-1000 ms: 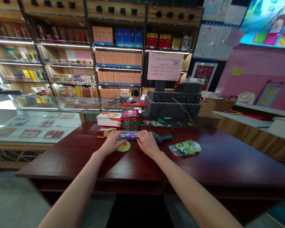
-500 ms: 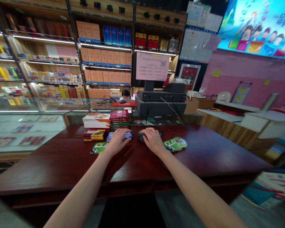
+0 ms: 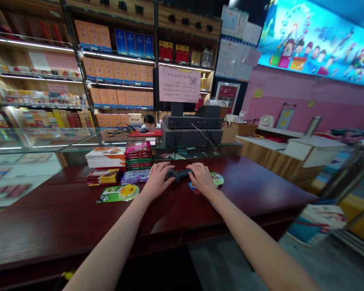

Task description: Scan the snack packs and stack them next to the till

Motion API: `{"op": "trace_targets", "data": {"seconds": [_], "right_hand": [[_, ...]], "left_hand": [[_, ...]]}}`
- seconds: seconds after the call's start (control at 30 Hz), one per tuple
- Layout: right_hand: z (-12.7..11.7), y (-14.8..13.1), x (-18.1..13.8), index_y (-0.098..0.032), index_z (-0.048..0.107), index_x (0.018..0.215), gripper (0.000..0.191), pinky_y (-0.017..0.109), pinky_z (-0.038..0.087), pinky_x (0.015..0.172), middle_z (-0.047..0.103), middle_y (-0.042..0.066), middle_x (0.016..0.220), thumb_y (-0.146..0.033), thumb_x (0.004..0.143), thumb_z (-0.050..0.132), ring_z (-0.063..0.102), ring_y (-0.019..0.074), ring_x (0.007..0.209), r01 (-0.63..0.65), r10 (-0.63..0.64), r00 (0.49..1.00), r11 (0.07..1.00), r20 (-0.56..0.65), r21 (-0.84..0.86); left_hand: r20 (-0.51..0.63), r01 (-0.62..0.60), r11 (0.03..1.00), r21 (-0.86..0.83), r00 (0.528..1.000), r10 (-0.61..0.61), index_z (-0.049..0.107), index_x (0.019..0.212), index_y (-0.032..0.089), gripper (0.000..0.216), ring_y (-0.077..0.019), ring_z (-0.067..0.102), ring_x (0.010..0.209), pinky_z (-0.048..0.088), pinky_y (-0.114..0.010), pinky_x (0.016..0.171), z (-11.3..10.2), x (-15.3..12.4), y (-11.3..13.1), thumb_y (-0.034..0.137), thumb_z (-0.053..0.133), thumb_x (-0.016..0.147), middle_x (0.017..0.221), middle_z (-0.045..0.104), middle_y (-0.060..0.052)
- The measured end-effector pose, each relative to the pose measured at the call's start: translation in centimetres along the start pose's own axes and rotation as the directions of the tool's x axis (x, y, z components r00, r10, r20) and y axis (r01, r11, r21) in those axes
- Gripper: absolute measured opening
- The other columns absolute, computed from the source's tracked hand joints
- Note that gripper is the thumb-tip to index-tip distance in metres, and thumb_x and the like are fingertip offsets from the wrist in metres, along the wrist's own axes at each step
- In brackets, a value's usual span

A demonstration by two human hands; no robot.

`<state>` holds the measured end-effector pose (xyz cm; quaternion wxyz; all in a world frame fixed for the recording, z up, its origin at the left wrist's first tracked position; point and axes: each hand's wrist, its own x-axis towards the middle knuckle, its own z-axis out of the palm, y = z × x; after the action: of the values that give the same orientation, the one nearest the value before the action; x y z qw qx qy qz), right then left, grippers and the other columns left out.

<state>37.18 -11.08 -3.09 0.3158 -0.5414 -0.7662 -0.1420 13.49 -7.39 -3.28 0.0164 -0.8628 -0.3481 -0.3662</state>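
Both hands meet on the dark scanner (image 3: 178, 174), flat on the red bench (image 3: 79, 226): the left hand (image 3: 158, 180) curls its grip against its left end, the right hand (image 3: 202, 178) drapes its grip over its right end; whether either closes round it I cannot tell. A sure hold likely wants the body wrapped fully, clear of the green card (image 3: 217, 178) just right of the scanner; a purple pack (image 3: 135, 176) lies left of the scanner, the register (image 3: 191, 131) beyond.

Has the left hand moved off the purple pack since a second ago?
Yes. The left hand went right, off the purple pack to the black scanner.
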Motion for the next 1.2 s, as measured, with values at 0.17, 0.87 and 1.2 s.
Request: {"op": "trace_targets", "data": {"seconds": [0.17, 0.87, 1.2], "right_hand": [[-0.8, 2.4, -1.1, -0.022, 0.065, 0.117, 0.026, 0.042, 0.041, 0.092, 0.069, 0.011, 0.119, -0.018, 0.096, 0.05, 0.053, 0.0276, 0.117, -0.05, 0.049, 0.999, 0.998, -0.008, -0.033], [-1.2, 9.1, -4.5, -0.023, 0.053, 0.142, 0.047, 0.045, 0.039, 0.105, 0.063, 0.009, 0.139, -0.042, 0.099, 0.047, 0.05, 0.0318, 0.132, -0.4, 0.419, 0.906, 0.895, 0.061, -0.199], [-1.2, 8.4, -5.3, -0.026, 0.045, 0.149, 0.051, 0.069, 0.008, 0.115, 0.062, 0.008, 0.14, -0.045, 0.102, 0.04, 0.027, 0.0379, 0.149, -0.405, 0.443, 0.894, 0.861, 0.063, -0.307]], "left_hand": [[0.007, -0.033, 0.999, 0.01, 0.999, 0.033, 0.056, 0.131, 0.03, 0.041, -0.0286, 0.044, 0.135, 0.016, -0.059, 0.121, 1.7, 1.1, 2.0, 0.033, 0.063, 0.09, 0.141, 0.056, -0.006], [0.082, -0.108, 0.987, 0.121, 0.992, 0.098, 0.054, 0.135, 0.02, 0.077, -0.033, 0.048, 0.133, 0.008, -0.064, 0.123, 7.8, 3.0, 9.8, 0.07, 0.065, 0.078, 0.135, 0.064, -0.011], [0.125, -0.076, 0.989, 0.128, 0.99, 0.06, 0.051, 0.14, 0.018, 0.077, -0.0351, 0.048, 0.134, 0.005, -0.067, 0.121, 8.8, 2.9, 9.9, 0.065, 0.066, 0.081, 0.125, 0.07, -0.012]]}}
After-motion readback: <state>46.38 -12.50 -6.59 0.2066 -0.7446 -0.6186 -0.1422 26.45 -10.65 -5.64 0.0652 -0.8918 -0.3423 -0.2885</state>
